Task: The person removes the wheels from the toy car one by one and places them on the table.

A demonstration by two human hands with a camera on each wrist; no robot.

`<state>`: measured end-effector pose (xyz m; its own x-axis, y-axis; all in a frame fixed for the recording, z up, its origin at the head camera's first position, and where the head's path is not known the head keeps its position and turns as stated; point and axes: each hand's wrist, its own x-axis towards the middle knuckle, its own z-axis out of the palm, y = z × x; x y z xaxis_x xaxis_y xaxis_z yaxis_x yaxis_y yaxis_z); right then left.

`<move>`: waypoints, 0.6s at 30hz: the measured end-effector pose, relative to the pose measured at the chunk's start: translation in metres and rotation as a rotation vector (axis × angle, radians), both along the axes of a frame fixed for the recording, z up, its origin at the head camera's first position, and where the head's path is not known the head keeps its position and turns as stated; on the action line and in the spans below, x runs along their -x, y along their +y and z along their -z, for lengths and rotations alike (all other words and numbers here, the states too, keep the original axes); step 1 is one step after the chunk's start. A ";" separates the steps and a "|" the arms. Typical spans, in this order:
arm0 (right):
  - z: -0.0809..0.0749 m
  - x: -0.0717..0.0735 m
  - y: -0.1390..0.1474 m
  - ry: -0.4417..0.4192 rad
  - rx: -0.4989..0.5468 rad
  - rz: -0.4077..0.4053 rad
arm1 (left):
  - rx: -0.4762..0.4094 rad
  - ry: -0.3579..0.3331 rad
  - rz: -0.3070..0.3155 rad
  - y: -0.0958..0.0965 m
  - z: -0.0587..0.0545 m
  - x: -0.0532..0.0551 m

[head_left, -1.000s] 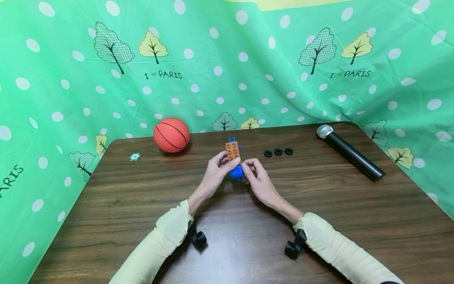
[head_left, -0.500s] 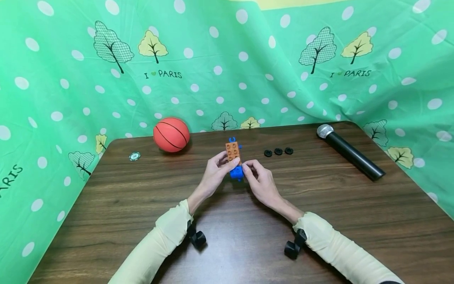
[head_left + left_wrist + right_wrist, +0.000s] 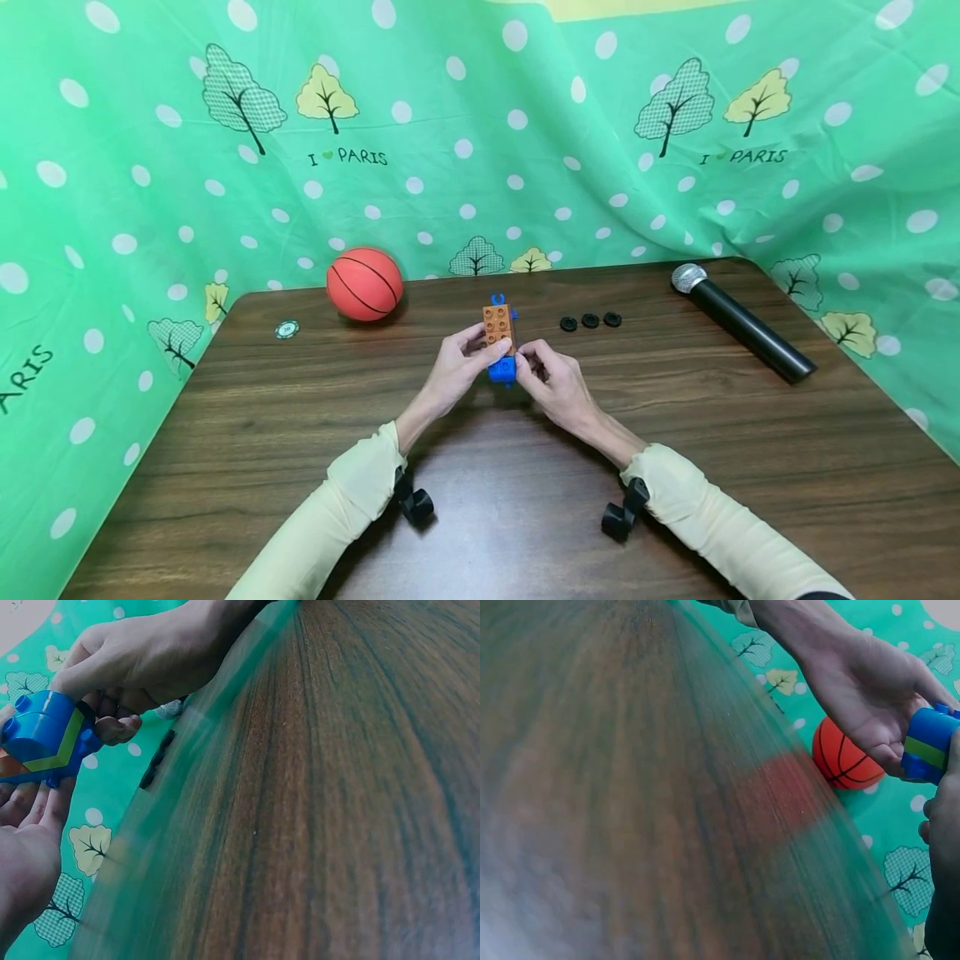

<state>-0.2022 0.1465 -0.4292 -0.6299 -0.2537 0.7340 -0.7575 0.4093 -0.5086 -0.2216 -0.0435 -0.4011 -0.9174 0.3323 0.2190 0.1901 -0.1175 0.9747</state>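
A toy building-block car (image 3: 498,319) with an orange studded top and a blue end is held above the table. My left hand (image 3: 453,371) grips it, thumb on the orange top and fingers underneath. In the left wrist view the blue end (image 3: 43,727) shows a lime-green stripe and a short blue peg. My right hand (image 3: 558,387) is at the car's right side near the blue end. Between its fingers and the car, the left wrist view shows the dark edge of a black wheel (image 3: 85,712), mostly hidden, which my thumb and fingers pinch.
Three black wheels (image 3: 590,321) lie in a row behind my right hand. A red basketball (image 3: 364,284) and a poker chip (image 3: 287,329) are at the back left. A black microphone (image 3: 738,321) lies at the right. A green curtain (image 3: 420,92) hangs behind the table (image 3: 300,467).
The toy car has shifted slightly right and towards me, turning a little so more of its right side shows. Both hands keep their hold, and the right fingers have moved slightly with it.
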 end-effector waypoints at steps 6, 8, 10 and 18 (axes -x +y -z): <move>0.001 0.003 0.003 0.003 0.011 -0.041 | 0.005 0.005 0.001 -0.001 0.001 -0.001; 0.001 0.004 0.004 -0.001 0.017 -0.052 | 0.009 0.006 0.001 -0.001 0.001 -0.001; 0.001 0.004 0.004 -0.003 0.023 -0.064 | 0.014 0.005 0.002 -0.001 0.001 -0.001; 0.001 0.007 0.006 0.008 0.047 -0.140 | -0.007 -0.022 0.025 -0.003 0.001 -0.001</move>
